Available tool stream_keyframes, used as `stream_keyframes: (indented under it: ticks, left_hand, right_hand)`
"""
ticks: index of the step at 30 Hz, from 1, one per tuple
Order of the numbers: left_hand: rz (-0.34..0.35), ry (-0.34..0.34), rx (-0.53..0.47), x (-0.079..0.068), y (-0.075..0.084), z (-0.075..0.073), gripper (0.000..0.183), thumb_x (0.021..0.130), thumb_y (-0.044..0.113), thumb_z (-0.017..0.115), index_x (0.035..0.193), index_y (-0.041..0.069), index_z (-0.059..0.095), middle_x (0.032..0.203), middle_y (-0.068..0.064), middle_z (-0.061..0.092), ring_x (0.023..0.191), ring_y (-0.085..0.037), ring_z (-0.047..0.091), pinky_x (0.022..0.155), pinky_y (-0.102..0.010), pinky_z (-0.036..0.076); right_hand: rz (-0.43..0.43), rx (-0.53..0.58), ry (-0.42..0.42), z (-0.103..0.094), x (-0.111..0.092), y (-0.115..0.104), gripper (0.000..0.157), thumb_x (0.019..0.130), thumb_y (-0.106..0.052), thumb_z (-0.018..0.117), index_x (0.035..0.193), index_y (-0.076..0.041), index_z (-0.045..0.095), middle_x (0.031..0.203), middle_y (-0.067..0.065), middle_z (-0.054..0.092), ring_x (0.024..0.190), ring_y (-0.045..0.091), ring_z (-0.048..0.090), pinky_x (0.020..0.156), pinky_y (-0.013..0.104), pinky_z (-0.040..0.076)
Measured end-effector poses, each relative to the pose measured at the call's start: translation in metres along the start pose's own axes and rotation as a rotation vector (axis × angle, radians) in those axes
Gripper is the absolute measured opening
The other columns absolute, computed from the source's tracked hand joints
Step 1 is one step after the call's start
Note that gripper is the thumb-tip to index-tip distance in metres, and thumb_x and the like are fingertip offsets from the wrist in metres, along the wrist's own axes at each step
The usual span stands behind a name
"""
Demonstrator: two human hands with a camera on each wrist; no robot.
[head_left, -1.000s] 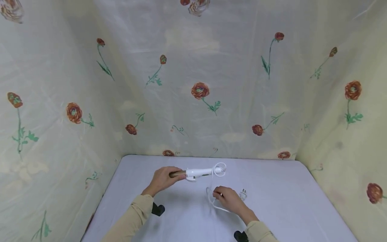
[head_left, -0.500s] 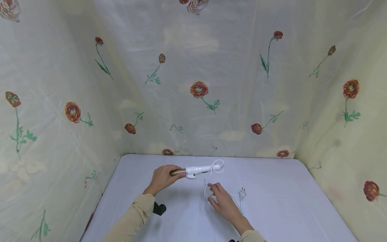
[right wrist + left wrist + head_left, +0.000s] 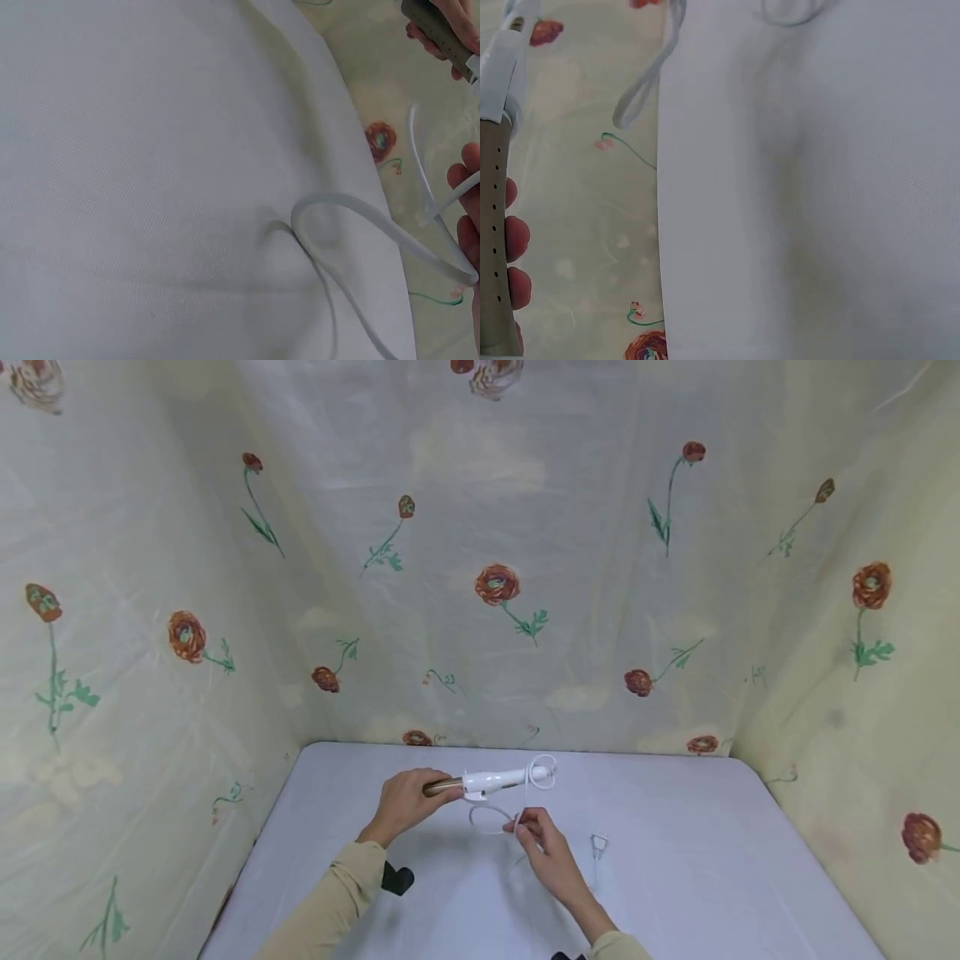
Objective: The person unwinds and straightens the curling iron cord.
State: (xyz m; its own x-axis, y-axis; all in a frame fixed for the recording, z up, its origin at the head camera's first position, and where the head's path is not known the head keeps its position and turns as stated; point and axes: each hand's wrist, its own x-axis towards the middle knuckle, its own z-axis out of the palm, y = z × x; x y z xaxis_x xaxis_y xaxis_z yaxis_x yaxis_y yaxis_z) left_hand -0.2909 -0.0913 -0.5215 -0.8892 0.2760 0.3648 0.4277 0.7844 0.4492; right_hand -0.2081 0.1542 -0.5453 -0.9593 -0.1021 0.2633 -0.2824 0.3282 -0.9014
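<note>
My left hand (image 3: 405,802) grips the gold-brown barrel of a curling iron (image 3: 495,782), held level above the table with its white handle pointing right. In the left wrist view, the barrel (image 3: 493,232) shows a row of small holes, and fingertips (image 3: 517,240) wrap behind it. A white cord (image 3: 542,773) loops round the handle's end and hangs down to my right hand (image 3: 553,860), which pinches it between thumb and fingers. From the right wrist, loops of the cord (image 3: 349,201) bend away from the fingers (image 3: 469,232). The two-pin plug (image 3: 598,842) lies right of that hand.
A white-covered table (image 3: 712,860) with rounded far corners lies below. Flower-printed curtains (image 3: 480,677) enclose its back and both sides. A black heart-shaped piece (image 3: 397,879) shows beside the left wrist, and part of another near the right sleeve (image 3: 619,947).
My right hand loosened its fingers, shifted left and now pinches the cord, with a loop swung out to the left. The left hand and curling iron hardly moved.
</note>
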Motion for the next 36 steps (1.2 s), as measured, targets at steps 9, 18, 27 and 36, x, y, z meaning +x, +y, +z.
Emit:
stream_keyframes:
  ticks: [9,18,27,36]
  left_hand:
    - [0.003,-0.002,0.02,-0.001,0.001,-0.001,0.049,0.075,0.064,0.063,0.101,0.024,0.074,0.08,0.011,0.068,0.065,-0.004,0.048,0.062,-0.021,0.036]
    - [0.005,-0.032,0.061,-0.001,0.003,0.001,0.05,0.074,0.064,0.064,0.105,0.025,0.073,0.08,0.011,0.067,0.065,-0.004,0.047,0.061,-0.021,0.036]
    - [0.073,-0.045,0.135,0.0,-0.003,-0.006,0.049,0.075,0.064,0.063,0.102,0.025,0.074,0.08,0.01,0.068,0.063,-0.004,0.048,0.061,-0.021,0.038]
    - [0.163,-0.099,0.146,-0.002,-0.013,-0.012,0.048,0.077,0.065,0.061,0.099,0.025,0.075,0.078,0.012,0.068,0.06,-0.002,0.045,0.06,-0.02,0.037]
  right_hand:
    - [-0.002,0.008,-0.028,0.001,-0.004,0.008,0.008,0.099,-0.016,0.05,0.104,-0.01,0.05,0.08,0.004,0.067,0.078,0.016,0.065,0.075,0.024,0.049]
    - [-0.135,-0.157,-0.004,-0.01,-0.007,-0.001,0.007,0.098,-0.013,0.052,0.101,-0.007,0.055,0.069,-0.005,0.059,0.063,0.003,0.058,0.061,0.023,0.05]
    - [-0.317,-0.395,0.027,-0.038,0.01,-0.017,0.006,0.094,-0.013,0.058,0.097,-0.012,0.063,0.066,-0.013,0.052,0.056,-0.005,0.041,0.049,0.017,0.037]
    - [-0.429,-0.534,0.084,-0.069,0.03,-0.021,0.01,0.089,-0.006,0.063,0.097,-0.01,0.068,0.074,-0.004,0.064,0.059,-0.002,0.042,0.053,0.018,0.039]
